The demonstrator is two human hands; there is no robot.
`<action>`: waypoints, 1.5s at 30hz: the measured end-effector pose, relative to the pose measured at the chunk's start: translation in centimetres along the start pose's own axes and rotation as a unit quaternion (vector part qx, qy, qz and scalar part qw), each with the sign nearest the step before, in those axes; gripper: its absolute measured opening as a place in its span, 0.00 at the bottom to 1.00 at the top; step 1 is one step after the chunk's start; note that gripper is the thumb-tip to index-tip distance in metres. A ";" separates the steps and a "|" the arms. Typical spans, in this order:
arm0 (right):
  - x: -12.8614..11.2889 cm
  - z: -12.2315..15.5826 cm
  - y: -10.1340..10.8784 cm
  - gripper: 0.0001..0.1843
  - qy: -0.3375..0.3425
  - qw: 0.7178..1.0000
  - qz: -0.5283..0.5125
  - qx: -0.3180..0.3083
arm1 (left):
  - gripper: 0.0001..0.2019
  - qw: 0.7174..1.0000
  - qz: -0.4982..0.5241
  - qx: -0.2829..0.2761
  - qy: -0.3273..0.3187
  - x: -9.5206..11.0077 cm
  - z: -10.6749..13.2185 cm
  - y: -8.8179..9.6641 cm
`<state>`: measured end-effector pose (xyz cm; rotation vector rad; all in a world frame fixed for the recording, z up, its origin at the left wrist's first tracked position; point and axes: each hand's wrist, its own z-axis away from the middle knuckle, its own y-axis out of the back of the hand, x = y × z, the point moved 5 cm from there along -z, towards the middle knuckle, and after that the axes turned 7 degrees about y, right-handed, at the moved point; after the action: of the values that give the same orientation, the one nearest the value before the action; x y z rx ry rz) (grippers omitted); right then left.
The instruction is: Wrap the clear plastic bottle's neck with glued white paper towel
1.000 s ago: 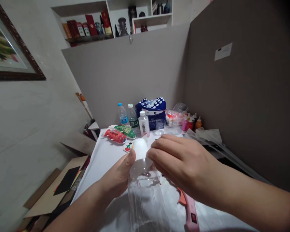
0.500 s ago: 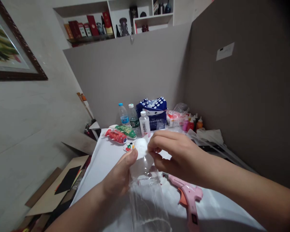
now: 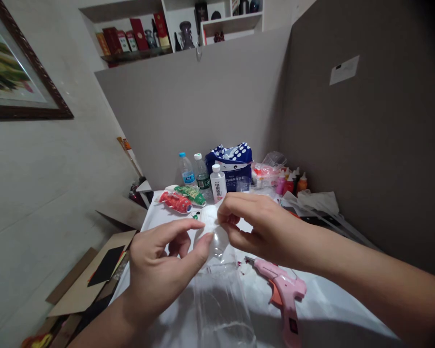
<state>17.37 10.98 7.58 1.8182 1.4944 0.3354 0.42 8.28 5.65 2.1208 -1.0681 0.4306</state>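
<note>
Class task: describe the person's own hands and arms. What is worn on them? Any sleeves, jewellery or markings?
The left hand and right hand are bare: no gloves, rings or watch. The left forearm and right forearm are bare too, with no sleeve in view. Nails look short and unpainted; no markings show.

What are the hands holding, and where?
A clear plastic bottle: the left hand pinches it near its neck, and the right hand pinches the white piece at its top.

Home craft corner, framed picture (image 3: pixel 10 72), ornament shelves (image 3: pixel 174 29), glue gun (image 3: pixel 284 295), paint bottles (image 3: pixel 292 182)
</note>
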 end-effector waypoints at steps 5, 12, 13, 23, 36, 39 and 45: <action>-0.3 -0.4 -0.6 0.07 0.010 0.999 0.030 -0.025 | 0.04 0.992 -0.115 -0.045 -0.026 1.2 -0.2 0.5; -0.3 -0.9 -1.5 0.07 0.019 0.997 0.055 -0.041 | 0.06 0.960 -0.244 -0.110 -0.080 2.5 -1.3 0.6; -0.3 -1.0 -1.7 0.07 0.020 0.997 0.057 -0.042 | 0.07 0.955 -0.259 -0.120 -0.079 2.5 -1.4 0.6; 0.4 -0.5 -2.6 0.06 0.031 0.997 0.046 -0.051 | 0.12 0.909 -0.357 -0.211 -0.043 2.5 -1.8 -1.1; 1.0 5.7 -0.6 0.11 -0.101 0.993 0.062 -0.008 | 0.12 0.878 -0.378 -0.287 -0.060 0.7 -2.3 -2.7; 0.8 11.0 -3.6 0.14 -0.229 0.959 0.041 -0.160 | 0.12 0.875 -0.366 -0.315 -0.038 -0.5 -2.4 -2.7; -0.3 17.7 -7.5 0.05 -0.318 0.923 0.050 -0.212 | 0.13 0.876 -0.327 -0.354 -0.010 -1.6 -2.5 -2.4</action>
<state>22.81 4.37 -9.63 1.4548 0.8011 0.0837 1.40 11.97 5.44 1.6563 -0.3542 -0.2848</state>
